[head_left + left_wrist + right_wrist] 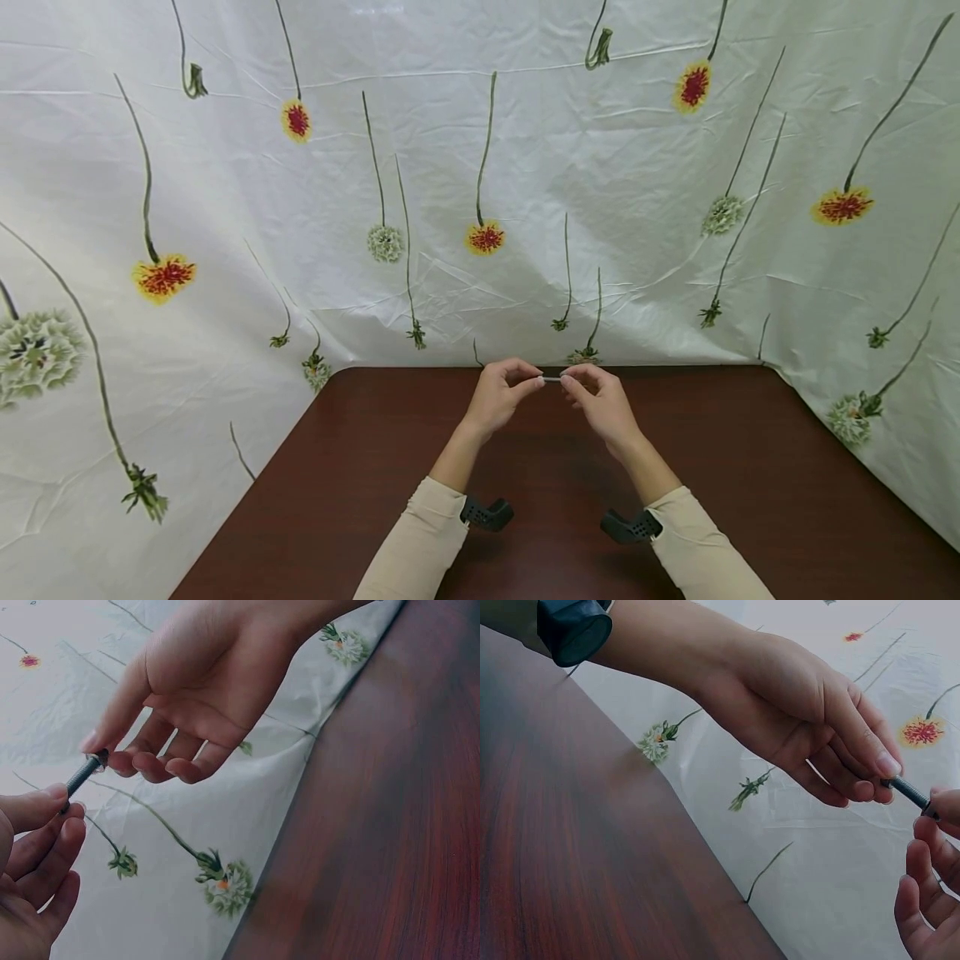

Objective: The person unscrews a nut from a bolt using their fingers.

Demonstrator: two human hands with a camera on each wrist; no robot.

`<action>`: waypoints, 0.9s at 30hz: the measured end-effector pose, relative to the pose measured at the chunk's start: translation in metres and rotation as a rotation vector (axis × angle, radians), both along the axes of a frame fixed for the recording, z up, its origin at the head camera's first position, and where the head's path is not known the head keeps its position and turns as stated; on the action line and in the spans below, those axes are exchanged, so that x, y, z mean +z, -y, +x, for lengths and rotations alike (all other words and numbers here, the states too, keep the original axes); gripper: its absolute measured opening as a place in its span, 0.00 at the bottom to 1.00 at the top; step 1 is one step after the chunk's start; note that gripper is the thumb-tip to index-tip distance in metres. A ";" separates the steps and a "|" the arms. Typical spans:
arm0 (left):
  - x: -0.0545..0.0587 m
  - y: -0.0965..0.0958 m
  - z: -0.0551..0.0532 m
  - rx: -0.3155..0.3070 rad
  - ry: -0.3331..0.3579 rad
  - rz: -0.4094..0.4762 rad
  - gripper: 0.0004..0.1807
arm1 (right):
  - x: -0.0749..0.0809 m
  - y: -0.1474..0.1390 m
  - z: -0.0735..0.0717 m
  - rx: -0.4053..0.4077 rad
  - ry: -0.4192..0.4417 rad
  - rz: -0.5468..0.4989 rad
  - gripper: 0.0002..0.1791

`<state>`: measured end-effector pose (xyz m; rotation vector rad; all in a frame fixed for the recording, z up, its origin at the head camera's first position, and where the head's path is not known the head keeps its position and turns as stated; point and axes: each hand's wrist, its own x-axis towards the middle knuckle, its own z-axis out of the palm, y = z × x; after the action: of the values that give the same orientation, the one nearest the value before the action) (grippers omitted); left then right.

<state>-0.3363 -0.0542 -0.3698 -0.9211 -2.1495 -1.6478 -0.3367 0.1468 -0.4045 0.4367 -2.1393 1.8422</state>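
Note:
A dark threaded bolt (551, 379) spans the gap between both hands, held over the far part of the table. My left hand (497, 400) pinches one end of it with thumb and fingertips. At the opposite end, my right hand (606, 408) pinches with thumb and forefinger. In the left wrist view the bolt (79, 778) shows its thread along the shank, with a wider dark end by the right hand's fingertips. The right wrist view shows the same bolt (910, 793) slanting between the hands, its two ends partly covered by fingers.
The dark reddish-brown table (360, 500) has rounded far corners. Behind and beside it hangs a white cloth (435, 167) printed with flowers. Black wrist devices (489, 514) sit on both forearms, over pale sleeves (420, 542).

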 end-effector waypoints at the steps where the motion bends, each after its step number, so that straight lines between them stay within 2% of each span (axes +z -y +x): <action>1: 0.000 0.000 0.000 -0.002 0.002 0.001 0.05 | 0.000 0.000 0.000 0.002 -0.007 0.001 0.12; 8: -0.001 0.001 -0.002 -0.011 0.009 0.012 0.06 | 0.000 -0.003 0.000 0.047 -0.040 -0.004 0.12; 16: 0.000 0.000 -0.001 -0.005 0.007 0.015 0.05 | -0.001 -0.001 0.000 0.074 -0.004 0.011 0.18; 23: 0.001 0.000 0.000 -0.001 0.018 0.016 0.05 | 0.000 0.002 0.000 0.016 0.014 0.001 0.14; 27: 0.001 0.001 0.000 -0.002 0.020 0.012 0.05 | -0.001 0.000 0.000 0.017 -0.008 -0.012 0.12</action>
<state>-0.3362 -0.0548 -0.3687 -0.9078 -2.1507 -1.6761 -0.3369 0.1472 -0.4054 0.4601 -2.1239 1.8583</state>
